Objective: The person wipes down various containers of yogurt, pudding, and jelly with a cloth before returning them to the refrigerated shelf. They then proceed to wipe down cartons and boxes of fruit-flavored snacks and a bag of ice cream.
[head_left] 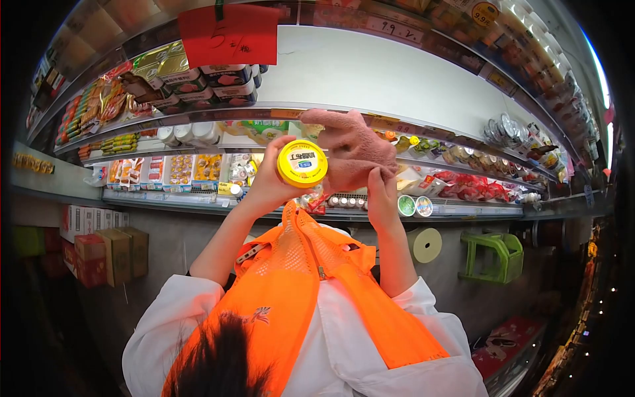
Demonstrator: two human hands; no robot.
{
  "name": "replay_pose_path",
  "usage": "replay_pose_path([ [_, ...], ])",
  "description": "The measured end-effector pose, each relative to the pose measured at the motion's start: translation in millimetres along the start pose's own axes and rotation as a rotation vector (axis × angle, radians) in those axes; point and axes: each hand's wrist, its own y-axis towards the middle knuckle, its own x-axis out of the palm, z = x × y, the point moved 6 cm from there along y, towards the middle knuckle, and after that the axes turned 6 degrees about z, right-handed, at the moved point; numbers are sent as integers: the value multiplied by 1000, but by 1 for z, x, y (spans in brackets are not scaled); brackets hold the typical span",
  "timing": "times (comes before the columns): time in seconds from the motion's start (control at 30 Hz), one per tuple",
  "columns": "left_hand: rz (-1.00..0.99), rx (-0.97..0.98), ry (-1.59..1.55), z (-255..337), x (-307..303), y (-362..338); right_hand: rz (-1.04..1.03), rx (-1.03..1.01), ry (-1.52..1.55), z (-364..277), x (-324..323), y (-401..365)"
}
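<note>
A round tub with a yellow lid (302,163) is held in my left hand (270,180), its lid facing the camera. My left fingers wrap round its side. To the right of the tub, a pink cloth (356,149) hangs bunched and folded, its left edge close beside the lid. My right hand (381,198) pinches the lower right part of the cloth between thumb and fingers. Both hands are in front of the refrigerated shelves.
Shelves (397,122) with packaged food curve across the view. A red price sign (229,34) hangs at the upper left. Cardboard boxes (112,255) stand on the floor at left, a green plastic stool (491,257) at right.
</note>
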Motion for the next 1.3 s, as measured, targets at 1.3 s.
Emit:
replay_pose_path([
  [1.3,179,32,-59,0,25,-10,16,-357,-875,-18,60,10],
])
